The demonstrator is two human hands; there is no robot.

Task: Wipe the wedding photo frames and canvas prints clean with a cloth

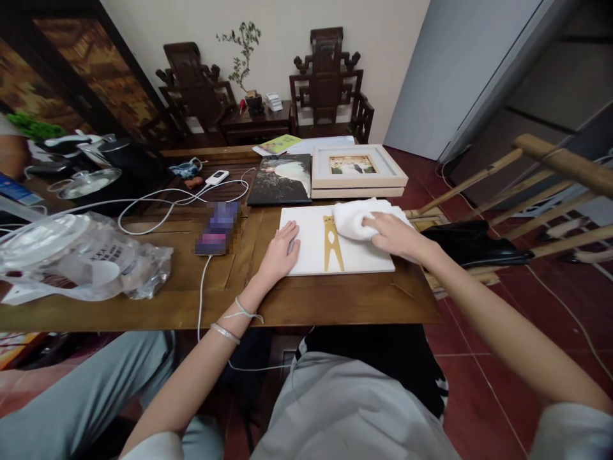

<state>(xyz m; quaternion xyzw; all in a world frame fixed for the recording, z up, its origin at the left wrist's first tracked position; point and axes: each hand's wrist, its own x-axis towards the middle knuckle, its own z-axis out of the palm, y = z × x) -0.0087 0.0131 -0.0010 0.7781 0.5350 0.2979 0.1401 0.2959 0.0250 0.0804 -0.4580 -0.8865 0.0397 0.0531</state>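
Note:
A flat white board (311, 255) lies on the wooden table in front of me. On it is a gold, two-legged piece (330, 246) with an oval hole, like the support leg on a picture frame's back. My left hand (282, 250) rests on the board's left edge, its fingers stretched out. My right hand (390, 233) grips a bunched white cloth (354, 220), pressed on the board's upper right part beside the gold piece. The cloth hides that corner of the board.
Behind the board are a dark wedding photo panel (280, 180) and stacked pale frames (395, 171). A phone (218, 229) on a white cable, a plastic-wrapped bundle (90, 255) and a kettle (127, 160) stand left. A bamboo chair (479, 185) is at right. Another person's arm (13, 153) shows far left.

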